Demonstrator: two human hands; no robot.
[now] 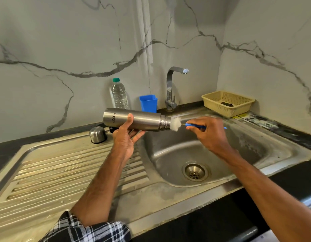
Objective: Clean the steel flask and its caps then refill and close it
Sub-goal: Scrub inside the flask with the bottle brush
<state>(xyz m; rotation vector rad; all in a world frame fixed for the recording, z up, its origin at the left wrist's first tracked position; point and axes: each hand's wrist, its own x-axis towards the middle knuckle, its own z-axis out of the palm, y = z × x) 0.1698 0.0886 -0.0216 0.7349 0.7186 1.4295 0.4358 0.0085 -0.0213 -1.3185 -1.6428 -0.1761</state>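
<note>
left hand (126,137) wraps the flask (142,120) mid-body, sideways over the sink's (247,142) left edge. right hand (208,131) pinches the brush (176,124) at its mouth. rigid smooth steel, probably slick when wet, so hold the middle.

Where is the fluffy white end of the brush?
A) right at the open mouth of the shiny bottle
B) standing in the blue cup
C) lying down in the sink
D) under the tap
A: the white head of the brush is at the open mouth of the steel flask, which the left hand holds sideways, while the right hand grips the blue handle.
</note>
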